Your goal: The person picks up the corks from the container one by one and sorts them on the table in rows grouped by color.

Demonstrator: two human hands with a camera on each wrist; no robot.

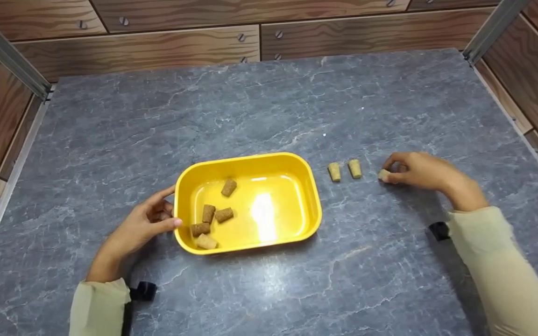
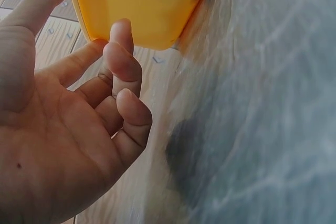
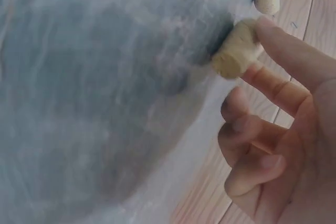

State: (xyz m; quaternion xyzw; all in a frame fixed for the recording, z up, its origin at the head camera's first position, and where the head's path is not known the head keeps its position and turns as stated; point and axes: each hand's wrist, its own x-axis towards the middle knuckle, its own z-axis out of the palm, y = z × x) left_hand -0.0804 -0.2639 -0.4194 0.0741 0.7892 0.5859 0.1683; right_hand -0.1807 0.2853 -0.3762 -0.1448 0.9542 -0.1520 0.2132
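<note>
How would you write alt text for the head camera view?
A person's right hand pinches a pale cork near two other corks on a gray marbled table. The left hand grips the left end of a yellow tub holding five loose corks.

The left hand grips a yellow tub; toward the surface's right edge, the right hand pinches a cork.

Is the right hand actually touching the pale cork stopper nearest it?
Touching. In the right wrist view, the right hand pinches the pale cork stopper, its thumb tip against one side and a finger behind.
</note>
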